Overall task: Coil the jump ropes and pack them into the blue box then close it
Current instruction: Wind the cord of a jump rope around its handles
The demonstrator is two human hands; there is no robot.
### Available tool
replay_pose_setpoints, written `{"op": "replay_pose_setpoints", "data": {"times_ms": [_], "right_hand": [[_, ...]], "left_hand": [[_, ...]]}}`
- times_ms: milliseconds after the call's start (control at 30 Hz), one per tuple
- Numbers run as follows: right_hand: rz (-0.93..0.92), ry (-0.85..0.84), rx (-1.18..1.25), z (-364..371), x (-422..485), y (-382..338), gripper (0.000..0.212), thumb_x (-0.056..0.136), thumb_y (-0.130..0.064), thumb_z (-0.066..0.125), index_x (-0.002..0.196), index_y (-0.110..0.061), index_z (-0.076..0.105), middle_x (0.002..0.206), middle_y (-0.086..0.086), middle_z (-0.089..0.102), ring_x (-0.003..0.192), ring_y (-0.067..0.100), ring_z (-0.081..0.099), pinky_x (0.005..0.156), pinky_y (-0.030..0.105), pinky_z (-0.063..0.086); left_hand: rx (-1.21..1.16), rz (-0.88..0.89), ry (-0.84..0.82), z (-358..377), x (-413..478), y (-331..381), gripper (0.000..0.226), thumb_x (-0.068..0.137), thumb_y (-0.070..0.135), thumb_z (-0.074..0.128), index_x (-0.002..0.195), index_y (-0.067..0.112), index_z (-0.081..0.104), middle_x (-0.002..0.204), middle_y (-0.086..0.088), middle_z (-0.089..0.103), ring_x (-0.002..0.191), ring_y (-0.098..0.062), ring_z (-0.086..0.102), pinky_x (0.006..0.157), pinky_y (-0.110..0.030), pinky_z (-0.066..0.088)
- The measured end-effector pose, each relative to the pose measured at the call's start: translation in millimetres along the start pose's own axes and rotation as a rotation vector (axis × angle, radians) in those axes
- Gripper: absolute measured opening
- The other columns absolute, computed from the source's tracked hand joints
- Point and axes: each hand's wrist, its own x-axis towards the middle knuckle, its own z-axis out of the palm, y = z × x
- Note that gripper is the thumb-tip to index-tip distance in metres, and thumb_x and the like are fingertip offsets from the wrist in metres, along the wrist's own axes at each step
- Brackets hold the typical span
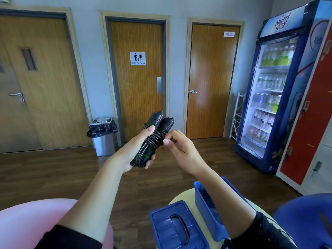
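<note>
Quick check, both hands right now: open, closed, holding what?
Left hand: closed around the coiled jump rope, handles bundled together.
Right hand: fingertips pinching the rope wrap at the bundle's middle.

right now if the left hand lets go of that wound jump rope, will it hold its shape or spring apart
The jump rope would probably loosen: its cord looks springy, and the right hand pinches the wrap at its middle. The two stiff handles side by side should keep the bundle rigid in the left hand. It looks light.
</note>
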Motion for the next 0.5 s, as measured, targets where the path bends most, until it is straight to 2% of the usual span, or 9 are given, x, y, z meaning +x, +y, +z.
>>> {"op": "replay_pose_setpoints", "data": {"times_ms": [67, 167, 267, 333, 400, 467, 500], "right_hand": [[0.230, 0.055, 0.139, 0, 2, -2, 0.024, 0.097, -0.043, 0.047, 0.092, -0.020, 0.053, 0.087, -0.002, 0.055, 0.081, 0.021, 0.058, 0.076, 0.035, 0.051], [0.664, 0.159, 0.347, -12, 19, -10, 0.061, 0.094, -0.063, 0.028, 0.115, -0.010, 0.051, 0.102, 0.008, 0.057, 0.081, 0.023, 0.059, 0.072, 0.039, 0.054], [0.892, 0.063, 0.422, -32, 43, -21, 0.085, 0.083, -0.080, 0.017, 0.104, -0.008, 0.057, 0.108, 0.016, 0.062, 0.095, 0.029, 0.062, 0.074, 0.039, 0.054], [1.007, -0.067, 0.432, -41, 58, -29, 0.097, 0.074, -0.089, 0.023, 0.113, -0.005, 0.054, 0.109, 0.017, 0.061, 0.098, 0.029, 0.063, 0.064, 0.035, 0.057], [1.042, -0.211, 0.288, -39, 68, -35, 0.099, 0.069, -0.092, 0.029, 0.116, -0.007, 0.052, 0.097, 0.012, 0.061, 0.084, 0.024, 0.065, 0.054, 0.029, 0.056], [0.993, -0.206, 0.054, -29, 72, -37, 0.085, 0.072, -0.088, 0.036, 0.098, -0.010, 0.056, 0.077, 0.006, 0.059, 0.060, 0.016, 0.061, 0.046, 0.023, 0.050], [0.961, -0.119, -0.040, -23, 70, -34, 0.076, 0.073, -0.084, 0.043, 0.089, -0.011, 0.057, 0.070, 0.004, 0.059, 0.051, 0.014, 0.056, 0.043, 0.021, 0.046]], "left_hand": [[0.086, 0.026, 0.072, -2, 0, 8, 0.068, 0.070, 0.075, 0.057, 0.108, 0.018, 0.055, 0.063, -0.013, 0.060, 0.047, -0.024, 0.052, 0.049, -0.029, 0.044], [0.347, 0.108, 0.205, -2, 1, 16, 0.060, 0.069, 0.071, 0.063, 0.113, 0.031, 0.052, 0.069, -0.006, 0.064, 0.048, -0.018, 0.058, 0.047, -0.026, 0.046], [0.829, 0.177, 0.359, 3, 1, 18, 0.076, 0.060, 0.080, 0.060, 0.120, 0.035, 0.046, 0.094, 0.006, 0.066, 0.077, -0.015, 0.065, 0.061, -0.026, 0.048], [1.195, 0.234, 0.448, 7, 4, 16, 0.091, 0.051, 0.091, 0.052, 0.124, 0.036, 0.039, 0.103, 0.009, 0.066, 0.087, -0.017, 0.065, 0.065, -0.028, 0.048], [1.411, 0.337, 0.505, 12, 7, 17, 0.103, 0.047, 0.095, 0.049, 0.130, 0.035, 0.033, 0.107, 0.007, 0.070, 0.090, -0.020, 0.068, 0.067, -0.030, 0.052], [1.518, 0.408, 0.524, 15, 9, 20, 0.115, 0.046, 0.093, 0.053, 0.138, 0.029, 0.028, 0.110, 0.004, 0.071, 0.091, -0.020, 0.069, 0.067, -0.031, 0.053], [1.548, 0.420, 0.526, 15, 9, 21, 0.119, 0.045, 0.091, 0.056, 0.141, 0.026, 0.025, 0.111, 0.002, 0.071, 0.092, -0.020, 0.069, 0.067, -0.031, 0.052]]}}
